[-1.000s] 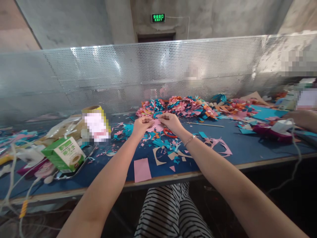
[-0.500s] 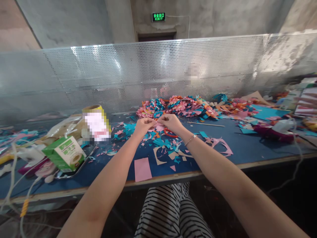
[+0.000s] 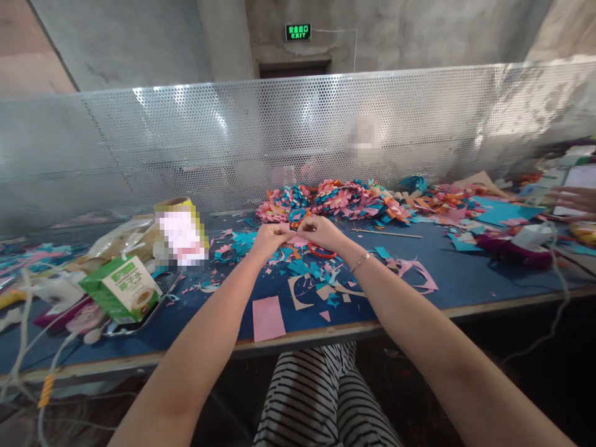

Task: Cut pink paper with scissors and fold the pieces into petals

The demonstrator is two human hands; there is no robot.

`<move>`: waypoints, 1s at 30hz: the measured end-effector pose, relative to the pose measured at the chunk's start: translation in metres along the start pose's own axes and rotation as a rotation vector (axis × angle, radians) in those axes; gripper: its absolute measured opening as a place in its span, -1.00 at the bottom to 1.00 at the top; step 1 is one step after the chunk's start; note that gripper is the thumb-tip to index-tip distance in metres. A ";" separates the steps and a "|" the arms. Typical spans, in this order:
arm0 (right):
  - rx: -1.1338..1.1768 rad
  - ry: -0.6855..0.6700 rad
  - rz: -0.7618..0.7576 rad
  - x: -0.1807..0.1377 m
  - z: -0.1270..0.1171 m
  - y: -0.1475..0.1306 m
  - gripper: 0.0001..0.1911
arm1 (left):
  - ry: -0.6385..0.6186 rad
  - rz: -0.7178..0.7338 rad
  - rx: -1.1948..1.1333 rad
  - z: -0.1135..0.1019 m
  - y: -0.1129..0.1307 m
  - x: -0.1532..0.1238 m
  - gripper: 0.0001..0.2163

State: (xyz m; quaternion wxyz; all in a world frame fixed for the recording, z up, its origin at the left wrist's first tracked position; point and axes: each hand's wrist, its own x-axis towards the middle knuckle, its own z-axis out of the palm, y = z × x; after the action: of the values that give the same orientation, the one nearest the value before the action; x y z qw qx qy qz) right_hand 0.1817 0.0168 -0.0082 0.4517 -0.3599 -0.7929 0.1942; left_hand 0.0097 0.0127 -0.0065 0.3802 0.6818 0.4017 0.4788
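My left hand and my right hand meet above the middle of the table, fingertips almost touching. Both are closed in a pinch on a small piece of pink paper, mostly covered by the fingers. Just under my right hand shows a red loop, which looks like a scissors handle. Around and below the hands lie blue paper scraps, beige cut-offs and a pink paper rectangle. Behind them sits a heap of pink, blue and orange paper flowers.
A perforated metal screen runs along the table's back. At left stand a green-and-white carton and a yellow roll. A thin stick and pink cut-out sheet lie right. Another person's hand shows at far right.
My hands stay in nearly the same place, with the fingers shifting slightly on the pink paper. At far right the other person's hand has moved lower.
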 end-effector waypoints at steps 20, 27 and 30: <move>0.543 -0.076 0.319 -0.001 0.019 0.006 -0.70 | 0.107 -0.024 -0.211 0.014 -0.004 0.000 -0.77; -0.321 -0.164 0.172 -0.002 0.000 0.013 -0.77 | 0.135 -0.011 -0.204 0.009 -0.005 0.002 -0.79; -0.719 -0.291 0.358 -0.005 -0.006 0.025 -0.72 | 0.128 -0.026 -0.149 0.009 -0.004 0.002 -0.80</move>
State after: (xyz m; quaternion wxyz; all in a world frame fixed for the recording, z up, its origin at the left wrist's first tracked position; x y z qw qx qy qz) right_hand 0.1982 0.0300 -0.0240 0.1401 -0.5950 -0.7908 0.0296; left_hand 0.0177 0.0152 -0.0115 0.4095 0.6143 0.3973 0.5451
